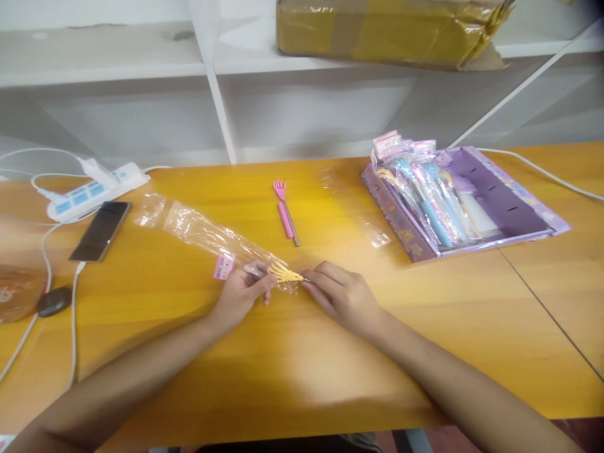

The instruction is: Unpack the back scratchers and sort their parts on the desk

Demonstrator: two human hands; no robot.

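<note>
Between my hands is a yellow back scratcher (284, 272) with a hand-shaped head. My right hand (346, 294) is closed on its thin metal rod, just behind the head; the rest of the rod is hidden under my fingers. My left hand (243, 290) pinches the end of a long clear plastic bag (207, 234), with the thumb close to the scratcher's prongs. The bag stretches away to the upper left. By my left fingers sits a small pink label (224, 267). A pink back scratcher (285, 214) lies beyond my hands.
At the right stands a purple display box (514, 195) with several bagged back scratchers (431, 195). Another clear bag (352, 204) lies left of it. On the left are a power strip (97, 192), a phone (100, 231), cables and a dark oval object (54, 302).
</note>
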